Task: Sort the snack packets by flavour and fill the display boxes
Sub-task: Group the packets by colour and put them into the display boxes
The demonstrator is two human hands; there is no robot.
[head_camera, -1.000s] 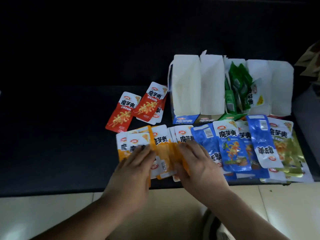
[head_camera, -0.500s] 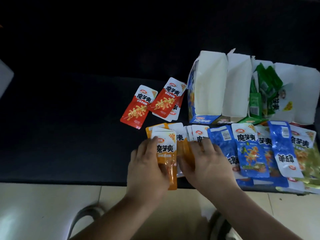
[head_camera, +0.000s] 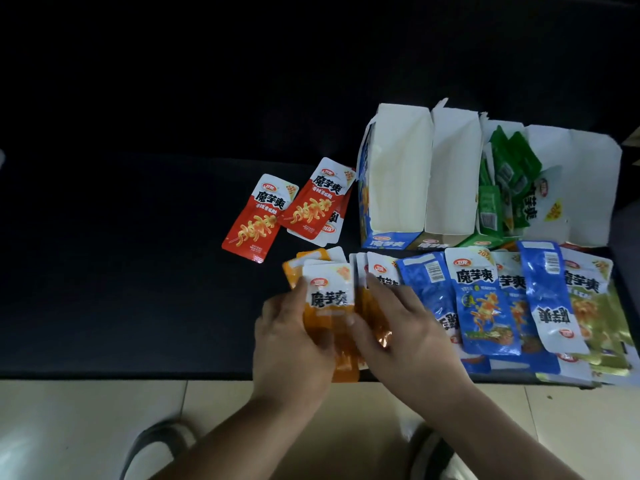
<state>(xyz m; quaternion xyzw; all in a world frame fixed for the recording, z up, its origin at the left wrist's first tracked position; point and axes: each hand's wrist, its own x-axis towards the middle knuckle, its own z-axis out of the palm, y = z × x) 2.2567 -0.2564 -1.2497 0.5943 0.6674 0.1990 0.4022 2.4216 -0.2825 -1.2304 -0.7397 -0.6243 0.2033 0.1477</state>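
Note:
My left hand [head_camera: 291, 344] grips a stack of orange snack packets [head_camera: 329, 299] at the near edge of the black table [head_camera: 138, 271]. My right hand [head_camera: 401, 327] lies over more orange packets [head_camera: 375, 271] right beside it, thumb touching the stack. Red packets [head_camera: 277, 216] lie farther back to the left. Blue packets [head_camera: 485, 306] and yellow-green packets [head_camera: 595, 306] are spread to the right. Behind them stands a row of white display boxes: a blue-fronted box [head_camera: 394, 168] and the box beside it [head_camera: 453, 174] show no packets, a third holds green packets [head_camera: 509, 174].
A further white box flap [head_camera: 581, 181] stands at the far right. The table's near edge runs just under my hands, with pale floor tiles [head_camera: 86, 427] below. Two shoes [head_camera: 156, 445] show on the floor.
The spread orange packets have been gathered into a tighter stack between my hands. The left hand now holds the stack upright-facing with one packet on top; the view shifted left.

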